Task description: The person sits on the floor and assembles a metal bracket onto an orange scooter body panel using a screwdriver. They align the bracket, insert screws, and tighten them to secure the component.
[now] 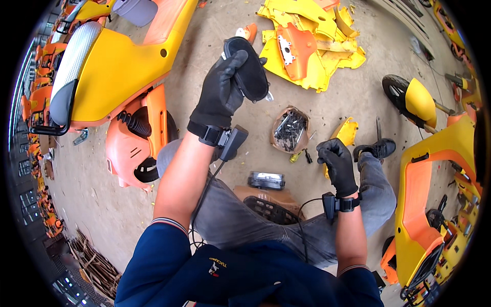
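Raised in front of me, my left hand (220, 89), in a black glove, grips a black oval scooter part (250, 69) with a smooth dark face. Small pale tabs stick out at its ends; its exact kind is unclear. My right hand (337, 162), also gloved, is held above my right leg with its fingers curled closed; whatever may be inside is hidden. Between the hands, on the floor, stands a box of loose bolts and small hardware (290, 130). Beside it lies a screwdriver (295, 156) with a yellow-green handle. A clear-faced lamp unit (266, 180) rests nearer to me.
Yellow and orange body panels (312, 46) are piled ahead. A yellow scooter body (120, 64) stands at left above an orange shell (128, 146); another yellow scooter frame (409, 204) is at right. A curved yellow piece (346, 132) lies near my right shoe (377, 148). Cables run from both wrists.
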### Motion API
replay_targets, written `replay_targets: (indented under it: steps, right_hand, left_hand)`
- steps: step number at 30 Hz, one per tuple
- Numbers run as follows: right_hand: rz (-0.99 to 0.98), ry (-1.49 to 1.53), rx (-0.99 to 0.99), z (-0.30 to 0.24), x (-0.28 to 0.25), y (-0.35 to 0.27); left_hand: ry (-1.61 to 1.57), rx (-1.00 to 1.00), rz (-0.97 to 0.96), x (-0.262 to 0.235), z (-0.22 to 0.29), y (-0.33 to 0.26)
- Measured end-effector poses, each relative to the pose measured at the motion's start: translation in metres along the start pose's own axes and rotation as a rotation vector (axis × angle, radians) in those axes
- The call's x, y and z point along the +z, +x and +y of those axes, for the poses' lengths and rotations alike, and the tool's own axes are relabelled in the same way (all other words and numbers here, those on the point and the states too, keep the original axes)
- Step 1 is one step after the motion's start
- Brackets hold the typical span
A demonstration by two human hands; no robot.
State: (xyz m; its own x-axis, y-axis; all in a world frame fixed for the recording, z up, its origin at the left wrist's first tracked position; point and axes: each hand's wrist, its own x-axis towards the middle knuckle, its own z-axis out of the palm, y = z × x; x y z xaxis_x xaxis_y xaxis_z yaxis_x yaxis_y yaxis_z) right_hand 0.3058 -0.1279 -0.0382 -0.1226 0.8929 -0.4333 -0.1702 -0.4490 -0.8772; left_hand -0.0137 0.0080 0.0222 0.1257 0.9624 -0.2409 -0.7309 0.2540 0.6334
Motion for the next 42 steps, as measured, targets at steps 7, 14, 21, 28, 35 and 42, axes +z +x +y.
replay_targets:
  steps: [7, 14, 21, 28, 35, 42]
  right_hand:
    - [-0.011, -0.014, 0.015, 0.002, 0.0, 0.001]
    - [-0.014, -0.107, 0.005, 0.009, -0.007, 0.005]
    - [0.027, -0.064, 0.016, 0.006, -0.01, 0.001]
    - [0.031, -0.051, 0.016, 0.008, -0.009, 0.003]
    - [0.034, -0.067, 0.011, 0.008, -0.009, 0.004]
    - [0.032, -0.089, 0.011, 0.004, -0.008, 0.004]
  left_hand:
    - [0.071, -0.035, 0.034, 0.004, -0.008, -0.007]
    - [0.239, -0.029, -0.004, -0.014, -0.019, 0.001]
    - [0.291, -0.139, -0.031, -0.015, -0.044, -0.001]
    - [0.325, -0.252, -0.01, -0.001, -0.05, -0.013]
    - [0.599, -0.392, -0.047, 0.003, -0.069, -0.018]
    - [0.578, -0.394, -0.03, 0.012, -0.078, -0.022]
